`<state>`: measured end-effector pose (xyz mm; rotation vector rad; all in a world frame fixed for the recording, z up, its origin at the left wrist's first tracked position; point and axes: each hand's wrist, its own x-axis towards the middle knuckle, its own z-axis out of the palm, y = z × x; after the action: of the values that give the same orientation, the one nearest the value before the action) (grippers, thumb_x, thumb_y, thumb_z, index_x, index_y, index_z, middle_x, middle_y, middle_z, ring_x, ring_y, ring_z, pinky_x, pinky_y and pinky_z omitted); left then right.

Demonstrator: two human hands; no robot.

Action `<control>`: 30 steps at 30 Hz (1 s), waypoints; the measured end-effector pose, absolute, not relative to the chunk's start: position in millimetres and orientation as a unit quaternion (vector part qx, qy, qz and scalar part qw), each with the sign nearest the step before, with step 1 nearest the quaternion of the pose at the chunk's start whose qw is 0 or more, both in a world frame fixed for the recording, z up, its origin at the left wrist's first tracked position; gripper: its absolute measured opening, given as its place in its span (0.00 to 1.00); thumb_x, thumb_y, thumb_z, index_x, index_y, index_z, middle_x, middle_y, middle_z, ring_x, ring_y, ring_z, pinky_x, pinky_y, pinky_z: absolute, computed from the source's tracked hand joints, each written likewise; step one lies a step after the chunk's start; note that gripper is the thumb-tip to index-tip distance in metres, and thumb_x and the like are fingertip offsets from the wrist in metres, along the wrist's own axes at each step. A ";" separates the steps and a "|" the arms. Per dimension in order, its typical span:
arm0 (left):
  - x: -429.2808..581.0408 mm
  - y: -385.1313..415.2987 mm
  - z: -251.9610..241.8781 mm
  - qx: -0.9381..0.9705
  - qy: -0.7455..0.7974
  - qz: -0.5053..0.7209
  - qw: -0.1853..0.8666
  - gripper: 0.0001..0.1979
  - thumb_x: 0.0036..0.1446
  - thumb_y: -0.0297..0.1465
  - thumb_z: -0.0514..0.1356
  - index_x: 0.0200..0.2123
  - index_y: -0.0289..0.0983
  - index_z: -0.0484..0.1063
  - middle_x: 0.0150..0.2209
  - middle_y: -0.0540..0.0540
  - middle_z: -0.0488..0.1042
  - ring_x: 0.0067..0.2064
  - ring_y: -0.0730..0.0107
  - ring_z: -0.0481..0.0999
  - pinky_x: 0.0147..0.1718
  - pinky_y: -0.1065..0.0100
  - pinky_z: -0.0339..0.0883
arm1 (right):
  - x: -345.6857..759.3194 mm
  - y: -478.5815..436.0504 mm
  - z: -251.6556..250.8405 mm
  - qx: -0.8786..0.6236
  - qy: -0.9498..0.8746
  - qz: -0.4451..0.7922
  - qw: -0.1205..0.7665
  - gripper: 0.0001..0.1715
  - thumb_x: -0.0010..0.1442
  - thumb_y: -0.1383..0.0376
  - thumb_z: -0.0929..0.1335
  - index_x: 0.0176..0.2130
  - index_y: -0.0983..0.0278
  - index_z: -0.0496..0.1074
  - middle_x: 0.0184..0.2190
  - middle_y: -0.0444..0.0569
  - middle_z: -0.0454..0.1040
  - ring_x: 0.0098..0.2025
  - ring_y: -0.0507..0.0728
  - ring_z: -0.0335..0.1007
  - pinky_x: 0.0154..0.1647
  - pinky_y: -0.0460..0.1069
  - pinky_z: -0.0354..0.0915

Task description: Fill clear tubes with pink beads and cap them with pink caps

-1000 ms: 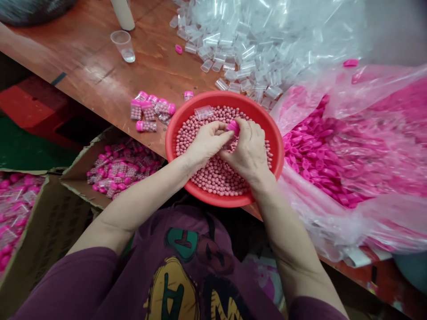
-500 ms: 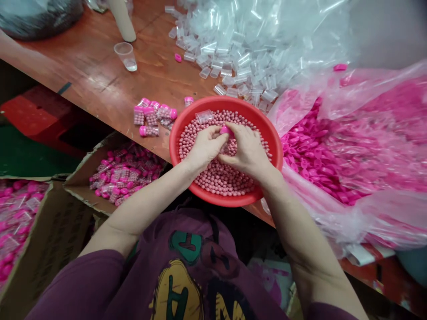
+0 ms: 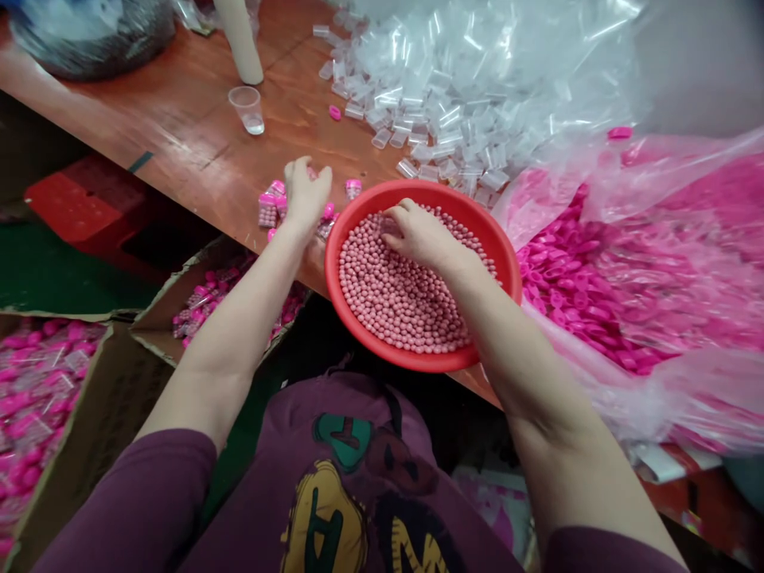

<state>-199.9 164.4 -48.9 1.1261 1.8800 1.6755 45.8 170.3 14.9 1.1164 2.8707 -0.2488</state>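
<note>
A red bowl [image 3: 477, 231] full of small pink beads [image 3: 399, 294] stands at the table's near edge. My right hand [image 3: 421, 239] rests in it near the far rim, fingers curled down around a clear vial [image 3: 387, 227] that lies on the beads and is mostly hidden. My left hand [image 3: 305, 191] is stretched out left of the bowl, fingers apart, over a small cluster of filled vials with pink caps [image 3: 268, 208] on the wooden table [image 3: 191, 151].
A heap of empty clear vials [image 3: 454, 87] lies behind the bowl. To the right is a plastic bag of pink caps [image 3: 597, 263]. A clear cup [image 3: 247, 109] stands on the table at far left. Cardboard boxes of filled vials [image 3: 203, 298] sit below the table's edge.
Both hands were together over the bowl, pressing a pink cap on a vial. My left hand has since moved left to the cluster of filled vials; my right has reached for the clear vial.
</note>
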 end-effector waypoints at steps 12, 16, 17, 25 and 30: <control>-71.8 83.3 -5.3 0.366 0.565 0.544 0.500 0.05 0.71 0.28 0.63 0.48 0.35 0.77 0.58 0.38 0.84 0.64 0.61 0.82 0.72 0.60 0.69 | 87.7 150.4 12.5 0.417 0.890 -0.004 0.182 0.26 0.73 0.76 0.61 0.64 0.78 0.77 0.61 0.76 0.78 0.58 0.75 0.83 0.54 0.60 0.74; -79.1 85.1 -5.5 0.311 0.558 0.550 0.538 0.03 0.73 0.27 0.60 0.48 0.36 0.74 0.59 0.39 0.84 0.64 0.63 0.83 0.72 0.61 0.70 | 77.9 150.0 -6.0 0.430 0.888 -0.142 0.083 0.24 0.62 0.73 0.72 0.58 0.72 0.76 0.59 0.67 0.81 0.54 0.69 0.81 0.55 0.58 0.75; -79.1 83.8 -3.6 0.308 0.563 0.553 0.531 0.04 0.73 0.27 0.60 0.48 0.37 0.74 0.60 0.38 0.83 0.65 0.63 0.82 0.71 0.61 0.71 | 81.7 151.4 -8.3 0.445 0.874 -0.191 0.027 0.22 0.61 0.71 0.74 0.55 0.69 0.75 0.55 0.63 0.82 0.53 0.68 0.80 0.56 0.58 0.75; -52.6 75.9 31.6 0.356 0.522 0.528 0.567 0.16 0.57 0.15 0.68 0.46 0.34 0.75 0.45 0.46 0.84 0.49 0.71 0.84 0.56 0.69 0.77 | 116.5 135.7 -7.6 0.459 0.696 -0.451 -0.318 0.31 0.54 0.46 0.80 0.44 0.55 0.65 0.47 0.49 0.79 0.48 0.60 0.77 0.53 0.57 0.77; -43.0 78.5 44.2 0.289 0.484 0.519 0.643 0.07 0.65 0.18 0.65 0.42 0.35 0.76 0.36 0.52 0.78 0.33 0.78 0.77 0.36 0.73 0.73 | 118.3 109.0 1.4 0.458 0.619 -0.526 -0.361 0.38 0.54 0.40 0.81 0.48 0.53 0.61 0.40 0.43 0.75 0.32 0.55 0.72 0.30 0.52 0.72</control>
<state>-43.0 78.5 44.2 0.6577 1.1032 1.1820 118.3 109.0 1.4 1.9084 2.5748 -2.1888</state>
